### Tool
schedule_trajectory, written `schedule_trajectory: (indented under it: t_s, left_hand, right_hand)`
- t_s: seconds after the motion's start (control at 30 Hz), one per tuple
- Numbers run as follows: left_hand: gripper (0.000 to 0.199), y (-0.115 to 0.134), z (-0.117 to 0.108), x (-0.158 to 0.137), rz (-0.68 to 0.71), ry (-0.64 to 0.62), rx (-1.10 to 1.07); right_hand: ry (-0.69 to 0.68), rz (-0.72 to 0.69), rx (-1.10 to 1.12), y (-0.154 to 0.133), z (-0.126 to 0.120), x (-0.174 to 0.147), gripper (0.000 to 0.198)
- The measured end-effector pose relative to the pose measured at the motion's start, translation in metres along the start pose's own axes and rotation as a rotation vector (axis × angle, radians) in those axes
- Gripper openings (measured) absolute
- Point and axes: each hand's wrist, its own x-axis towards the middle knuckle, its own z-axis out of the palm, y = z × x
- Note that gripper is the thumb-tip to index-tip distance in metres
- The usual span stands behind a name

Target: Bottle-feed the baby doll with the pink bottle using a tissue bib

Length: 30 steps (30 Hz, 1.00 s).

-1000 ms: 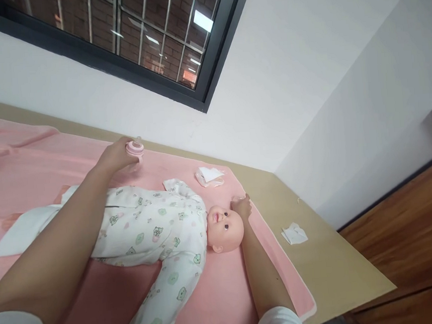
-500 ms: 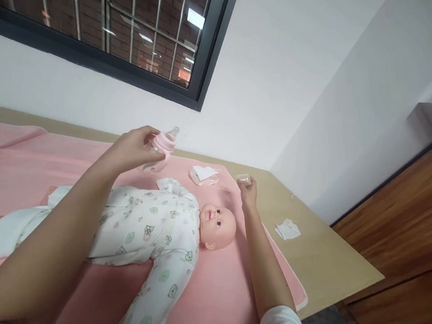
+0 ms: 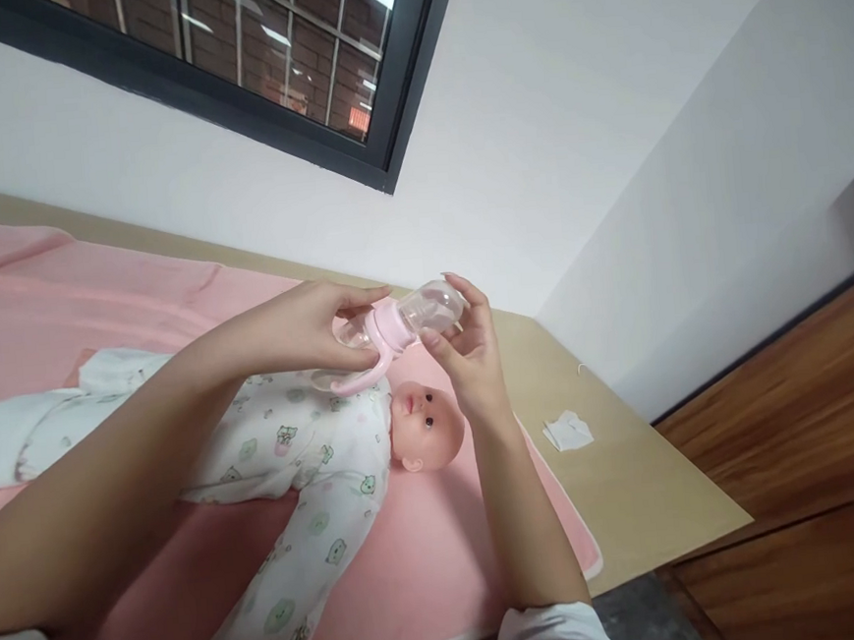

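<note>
Two pale sleeves (image 3: 555,635) end the arms at the lower edge. A doll (image 3: 312,457) in a printed white suit lies face up on a pink blanket (image 3: 409,568). Above its chest and head, the left hand's (image 3: 324,328) fingers are closed round a bottle (image 3: 390,328) with a pink collar and handle. The right hand's (image 3: 475,361) fingers pinch a clear cap (image 3: 430,307) over the teat end; whether it is fully seated, I cannot tell. On the worktop (image 3: 633,491) lies a crumpled tissue (image 3: 569,431). Behind stand a white wall (image 3: 530,124) and a dark-framed, barred window (image 3: 287,45).
</note>
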Motion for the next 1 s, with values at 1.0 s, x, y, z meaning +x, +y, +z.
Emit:
schedule_trajectory:
  t_s: [1.0]
  left_hand:
    - [0.065, 0.018, 0.014, -0.012, 0.045, 0.221, 0.255]
  right_hand:
    - [-0.091, -0.022, 0.138, 0.019, 0.032, -0.001, 0.143]
